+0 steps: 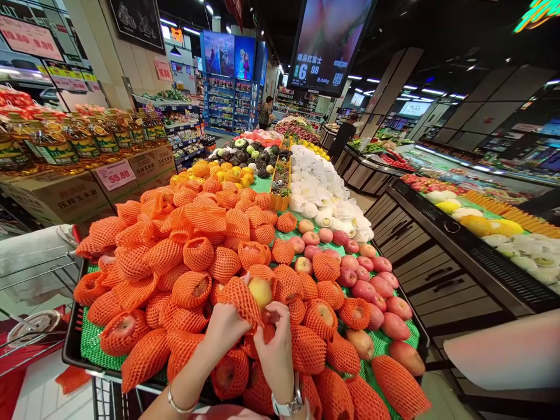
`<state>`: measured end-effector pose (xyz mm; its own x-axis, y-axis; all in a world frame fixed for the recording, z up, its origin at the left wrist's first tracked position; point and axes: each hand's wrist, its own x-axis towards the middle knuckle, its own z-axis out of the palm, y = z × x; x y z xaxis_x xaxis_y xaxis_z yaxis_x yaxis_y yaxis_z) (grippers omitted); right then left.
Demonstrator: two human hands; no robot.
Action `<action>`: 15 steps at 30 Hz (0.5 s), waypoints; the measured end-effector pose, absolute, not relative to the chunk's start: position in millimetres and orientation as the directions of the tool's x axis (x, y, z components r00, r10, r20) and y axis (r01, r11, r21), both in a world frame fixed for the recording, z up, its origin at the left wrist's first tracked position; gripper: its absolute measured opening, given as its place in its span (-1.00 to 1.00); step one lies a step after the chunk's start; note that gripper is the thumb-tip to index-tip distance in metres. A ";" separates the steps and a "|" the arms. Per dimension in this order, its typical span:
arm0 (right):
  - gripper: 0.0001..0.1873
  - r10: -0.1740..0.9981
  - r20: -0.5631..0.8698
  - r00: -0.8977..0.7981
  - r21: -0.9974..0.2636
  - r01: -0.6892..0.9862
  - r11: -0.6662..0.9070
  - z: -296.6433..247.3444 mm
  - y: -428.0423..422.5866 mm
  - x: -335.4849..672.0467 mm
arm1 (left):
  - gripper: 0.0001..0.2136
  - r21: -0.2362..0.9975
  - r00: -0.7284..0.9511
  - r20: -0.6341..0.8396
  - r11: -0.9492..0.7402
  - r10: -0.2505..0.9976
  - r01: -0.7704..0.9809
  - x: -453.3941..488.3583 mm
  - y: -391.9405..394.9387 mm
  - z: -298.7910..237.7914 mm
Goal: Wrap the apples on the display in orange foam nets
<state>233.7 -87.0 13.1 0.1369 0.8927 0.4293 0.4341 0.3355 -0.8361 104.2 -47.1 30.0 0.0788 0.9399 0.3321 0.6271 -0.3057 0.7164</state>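
Observation:
My left hand (227, 329) and my right hand (275, 344) are closed together on one apple (261, 290) that sits half inside an orange foam net sleeve (240, 300). The left fingers grip the net; the right fingers pinch its lower edge below the fruit. The apple's yellow-pink top shows above the net. All around lie several netted apples (192, 289) on a green mat (94, 344). Bare red apples (371, 286) lie to the right of my hands.
The black display tray (72, 347) carries the fruit, with a metal cart (35, 280) at its left. Oil bottles (56, 146) stand on boxes far left. White-netted fruit (319, 192), avocados and oranges lie further back. Another produce counter (481, 233) runs along the right. People stand in the distance.

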 end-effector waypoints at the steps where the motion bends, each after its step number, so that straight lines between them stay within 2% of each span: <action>1: -0.55 0.888 0.438 0.138 -0.832 0.436 0.342 13.5 -87.5 231.5 | -0.28 0.720 0.088 0.329 -0.310 0.940 0.621 104.7 -46.8 30.9; 3: -0.54 0.874 0.457 0.164 -0.824 0.447 0.348 11.6 -88.1 227.6 | -0.28 0.736 0.090 0.342 -0.326 0.936 0.594 105.6 -47.0 31.6; 7: -0.65 0.797 0.531 0.289 -0.813 0.441 0.382 1.1 -86.7 226.2 | -0.31 0.775 0.004 0.424 -0.365 0.906 0.516 106.9 -49.9 25.8; 9: -0.71 0.784 0.554 0.281 -0.809 0.402 0.428 -3.5 -84.0 230.1 | -0.32 0.781 -0.026 0.448 -0.377 0.894 0.498 107.4 -52.2 20.2; 11: -0.77 0.805 0.537 0.253 -0.826 0.353 0.440 -5.8 -80.3 236.1 | -0.34 0.781 -0.028 0.448 -0.376 0.894 0.498 107.7 -54.3 14.8; 15: -0.79 0.875 0.409 0.259 -0.904 0.245 0.350 -5.2 -73.6 246.2 | -0.37 0.795 -0.004 0.411 -0.357 0.911 0.490 108.0 -55.4 9.3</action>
<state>246.2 -73.6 -5.2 0.2591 0.8749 0.4092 0.2446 0.3504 -0.9041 108.0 -55.4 9.3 -0.0036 0.9115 0.4114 0.4903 -0.3569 0.7951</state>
